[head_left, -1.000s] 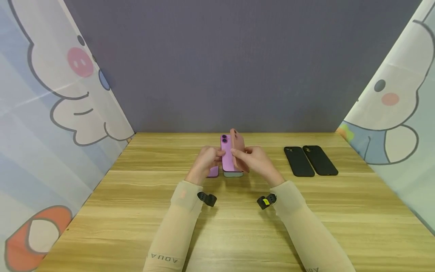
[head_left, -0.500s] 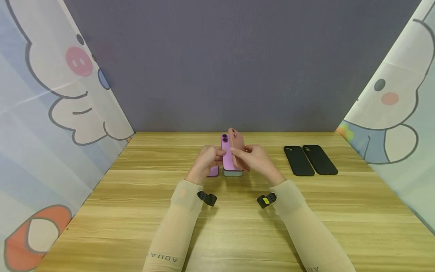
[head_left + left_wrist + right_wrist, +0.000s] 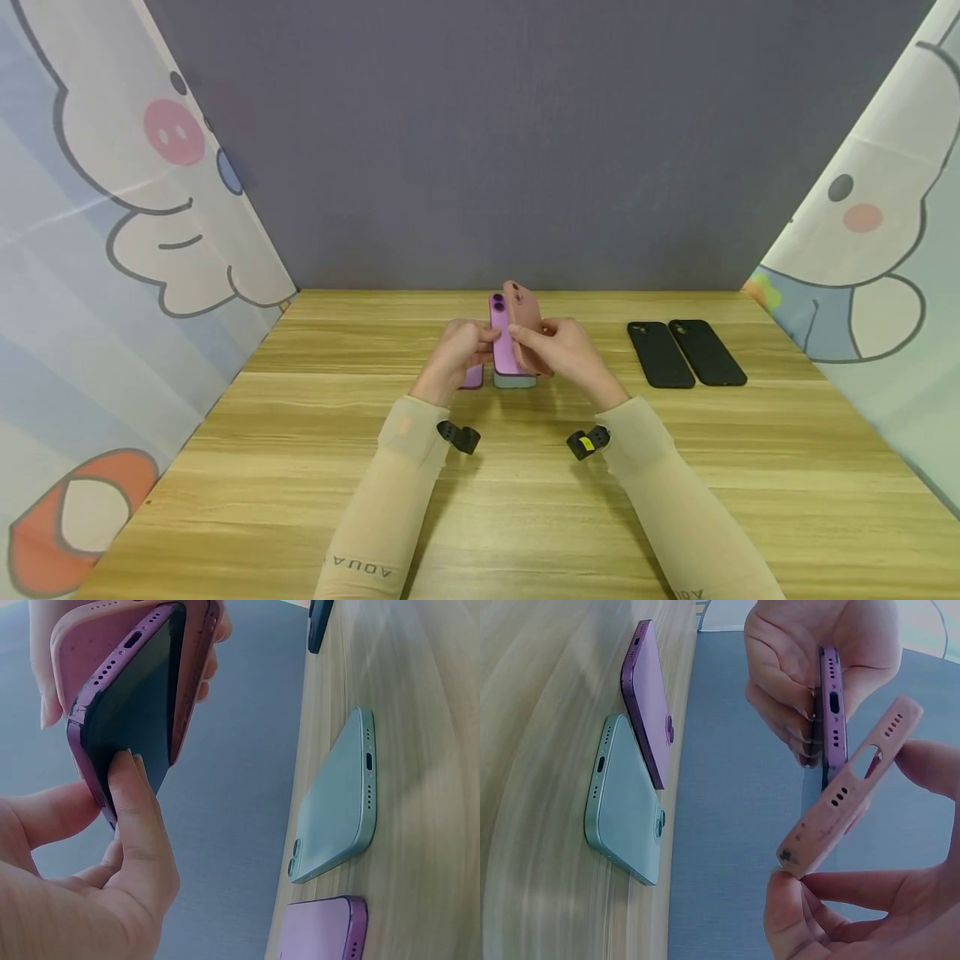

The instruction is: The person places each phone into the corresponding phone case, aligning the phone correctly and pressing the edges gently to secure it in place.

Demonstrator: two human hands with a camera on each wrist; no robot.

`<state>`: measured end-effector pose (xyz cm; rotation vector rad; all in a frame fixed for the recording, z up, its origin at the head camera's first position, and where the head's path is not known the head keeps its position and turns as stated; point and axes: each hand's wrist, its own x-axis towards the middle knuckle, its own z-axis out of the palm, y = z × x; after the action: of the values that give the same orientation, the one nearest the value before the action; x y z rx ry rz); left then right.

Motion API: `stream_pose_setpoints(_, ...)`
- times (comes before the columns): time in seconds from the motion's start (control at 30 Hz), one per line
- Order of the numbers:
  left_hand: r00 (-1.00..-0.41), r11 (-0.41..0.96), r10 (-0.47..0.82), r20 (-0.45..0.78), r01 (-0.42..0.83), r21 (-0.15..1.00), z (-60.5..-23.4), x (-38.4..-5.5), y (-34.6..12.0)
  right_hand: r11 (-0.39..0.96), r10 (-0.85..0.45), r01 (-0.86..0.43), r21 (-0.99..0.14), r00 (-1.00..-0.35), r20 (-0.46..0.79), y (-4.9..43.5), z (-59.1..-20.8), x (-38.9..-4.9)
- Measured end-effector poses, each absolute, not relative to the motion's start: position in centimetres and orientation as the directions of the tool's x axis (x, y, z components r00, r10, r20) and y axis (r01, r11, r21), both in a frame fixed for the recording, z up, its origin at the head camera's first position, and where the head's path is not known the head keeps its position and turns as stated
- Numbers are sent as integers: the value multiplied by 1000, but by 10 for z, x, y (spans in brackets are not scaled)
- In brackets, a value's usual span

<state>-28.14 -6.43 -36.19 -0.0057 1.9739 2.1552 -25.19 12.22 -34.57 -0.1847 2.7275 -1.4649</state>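
My left hand [image 3: 456, 346] pinches a purple phone [image 3: 500, 337] by its left side, thumb on the back and fingers on the dark screen [image 3: 139, 697]. A pink phone case [image 3: 527, 321] is held by my right hand [image 3: 567, 348], between thumb and fingers at its edges. Case and phone stand at an angle to each other, the case covering the phone's right side in the head view. Their bottom ends are visible in the right wrist view, where the case [image 3: 847, 791] overlaps the phone [image 3: 832, 705]. Whether the far edges touch, I cannot tell.
Beneath the held phone, a light green phone [image 3: 341, 799] lies on the wooden table [image 3: 510, 517]. Beside it lies another purple phone [image 3: 646, 697], partly hidden by my left hand in the head view. Two black phone cases [image 3: 661, 354] lie side by side at the right.
Over the last second the pink case has swung slightly left over the purple phone's back, hiding more of it. Both hands keep their grips and have barely moved.
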Motion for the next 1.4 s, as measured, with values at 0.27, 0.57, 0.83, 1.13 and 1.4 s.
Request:
stream_pose_setpoints(0.27, -972, -75, 184, -145, -161, 984, -361, -279, -61, 569, -114, -109, -815, -992, 53, 122, -346, -251)
stream_pose_setpoints(0.57, -971, -88, 187, -146, -165, 982, -363, -279, -60, 623, -115, -168, -764, -986, 122, 120, -348, -249)
stream_pose_setpoints(0.83, -974, -81, 179, -140, -157, 984, -364, -277, -60, 651, -84, -141, -746, -990, 114, 118, -349, -250)
stream_pose_setpoints(1.13, -973, -75, 180, -146, -161, 984, -363, -277, -58, 712, -46, -104, -694, -994, 102, 117, -346, -249)
stream_pose_setpoints(1.4, -973, -78, 176, -151, -166, 983, -362, -277, -57, 645, -63, -115, -756, -993, 98, 124, -347, -252)
